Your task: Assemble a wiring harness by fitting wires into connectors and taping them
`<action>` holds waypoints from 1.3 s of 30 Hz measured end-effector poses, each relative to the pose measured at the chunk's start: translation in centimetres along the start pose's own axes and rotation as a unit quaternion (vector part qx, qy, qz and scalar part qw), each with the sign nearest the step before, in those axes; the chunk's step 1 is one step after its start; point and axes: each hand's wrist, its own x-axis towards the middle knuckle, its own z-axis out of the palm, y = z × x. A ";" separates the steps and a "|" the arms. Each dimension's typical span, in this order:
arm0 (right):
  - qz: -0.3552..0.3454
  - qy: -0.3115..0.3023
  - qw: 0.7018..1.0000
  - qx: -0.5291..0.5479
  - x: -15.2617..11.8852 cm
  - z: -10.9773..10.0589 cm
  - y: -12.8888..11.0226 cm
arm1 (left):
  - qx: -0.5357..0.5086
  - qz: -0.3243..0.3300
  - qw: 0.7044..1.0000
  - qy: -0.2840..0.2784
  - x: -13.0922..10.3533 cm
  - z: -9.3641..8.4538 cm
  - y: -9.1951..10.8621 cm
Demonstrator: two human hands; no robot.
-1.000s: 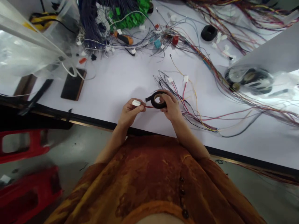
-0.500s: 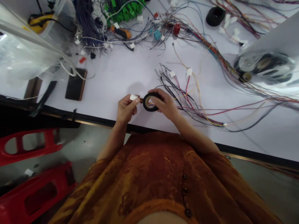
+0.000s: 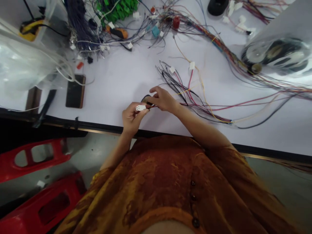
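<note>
1. The left hand (image 3: 131, 117) is pinching a white plug (image 3: 140, 107) above the table (image 3: 117, 81) edge.
2. The right hand (image 3: 162, 99) is gripping the black tape roll (image 3: 145, 97), seemingly wrapping the wires (image 3: 195, 102).
3. Next, likely keeping the tape taut.

Black tape roll (image 3: 146, 97): mostly hidden behind right hand (image 3: 162, 99) | black ring (image 3: 216, 6), upper right: cut by top edge | red stools (image 3: 36, 156), lower left: blurred, cut by frame edge

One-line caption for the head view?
Left hand pinches a white connector; right hand holds black tape roll over loose wires.
</note>
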 end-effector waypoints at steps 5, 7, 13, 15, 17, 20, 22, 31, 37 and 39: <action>0.054 0.039 0.986 0.150 0.1 -1.2 0.0 | -0.082 -0.047 0.994 0.063 0.4 0.3 -0.6; -0.024 0.078 0.990 0.115 -2.5 -1.4 1.2 | -0.094 -0.065 0.989 0.090 0.9 0.3 -0.8; -0.266 0.017 0.948 -0.174 -8.0 0.4 5.0 | -0.085 -0.085 0.988 0.093 1.9 1.0 -0.6; -0.220 0.077 0.966 -0.115 -6.3 0.8 4.5 | -0.071 -0.059 0.993 0.068 1.6 1.3 0.1; -0.124 0.106 0.986 -0.037 -3.5 0.8 3.3 | -0.030 -0.026 0.999 0.030 1.1 1.5 0.9; -0.002 0.064 0.997 0.042 -0.6 0.2 1.9 | 0.037 0.001 0.999 -0.001 0.7 1.3 1.1; 0.007 0.071 0.996 0.059 -1.0 -0.2 2.2 | 0.041 0.010 0.999 0.030 0.8 1.1 0.6; -0.228 0.088 0.958 -0.149 -6.9 -0.3 4.5 | -0.025 -0.067 0.996 0.052 2.0 1.9 0.3; -0.016 0.096 0.995 0.010 -1.6 -1.0 1.7 | 0.044 0.029 0.998 0.015 1.6 2.5 0.8; -0.072 0.099 0.992 -0.023 -3.3 -1.1 2.7 | 0.019 0.001 0.996 0.082 1.9 2.8 0.1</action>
